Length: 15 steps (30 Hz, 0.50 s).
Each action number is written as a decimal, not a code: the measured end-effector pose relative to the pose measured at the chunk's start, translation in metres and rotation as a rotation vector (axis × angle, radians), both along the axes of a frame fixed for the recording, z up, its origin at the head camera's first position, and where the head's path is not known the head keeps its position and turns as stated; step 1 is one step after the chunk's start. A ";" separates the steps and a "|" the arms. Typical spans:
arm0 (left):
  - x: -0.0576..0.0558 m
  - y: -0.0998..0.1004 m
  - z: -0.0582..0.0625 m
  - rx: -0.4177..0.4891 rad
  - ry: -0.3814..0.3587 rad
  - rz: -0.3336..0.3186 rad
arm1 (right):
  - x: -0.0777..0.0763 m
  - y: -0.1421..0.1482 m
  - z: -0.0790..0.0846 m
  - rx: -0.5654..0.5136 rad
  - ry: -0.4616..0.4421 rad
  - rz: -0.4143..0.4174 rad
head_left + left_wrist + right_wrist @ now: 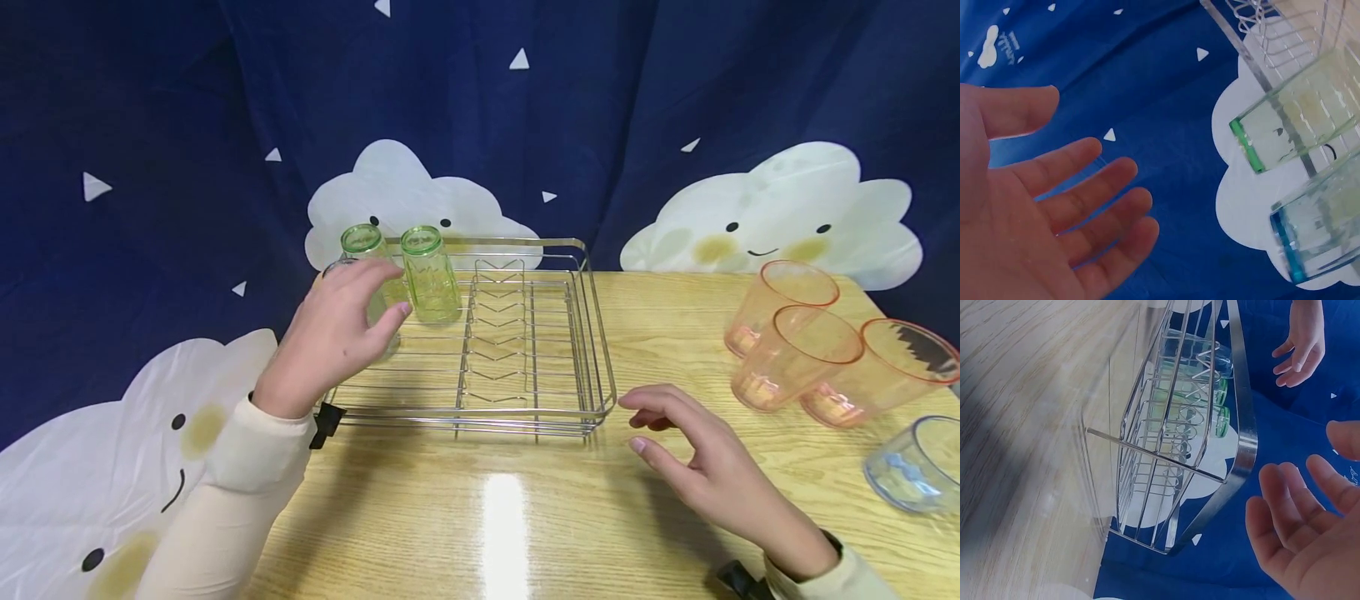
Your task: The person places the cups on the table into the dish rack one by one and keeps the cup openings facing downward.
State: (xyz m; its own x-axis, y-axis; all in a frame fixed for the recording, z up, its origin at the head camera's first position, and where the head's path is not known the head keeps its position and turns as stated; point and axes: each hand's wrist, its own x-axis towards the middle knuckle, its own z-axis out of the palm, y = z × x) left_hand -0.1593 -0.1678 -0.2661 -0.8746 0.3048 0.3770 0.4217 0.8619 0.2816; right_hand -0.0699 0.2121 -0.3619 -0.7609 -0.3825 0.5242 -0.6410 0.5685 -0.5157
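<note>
A metal wire dish rack (607, 367) stands on the wooden table. Two green-tinted glasses (435, 287) are upside down in its back left part. Beside them is a blue-rimmed glass (1319, 228), also upside down and mostly hidden by a hand in the head view. My left hand (337, 325) is above this blue-rimmed glass, fingers spread and slightly bent; the left wrist view shows a gap between hand and glasses. My right hand (697, 467) hovers by the rack's front right corner, fingers loosely curved, holding nothing.
Three orange clear cups (798, 358) stand upright on the table (420, 517) at the right. A short blue clear cup (911, 467) is nearer the front, at the right image edge. A dark blue curtain (585, 108) with white clouds hangs behind the table.
</note>
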 end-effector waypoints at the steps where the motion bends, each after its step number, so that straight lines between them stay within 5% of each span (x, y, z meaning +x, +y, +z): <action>1: 0.000 0.000 -0.001 0.005 -0.006 -0.007 | 0.000 0.000 0.000 0.002 0.001 0.001; 15: 0.013 0.011 -0.015 0.011 0.016 -0.068 | -0.001 0.002 -0.001 0.035 0.014 -0.012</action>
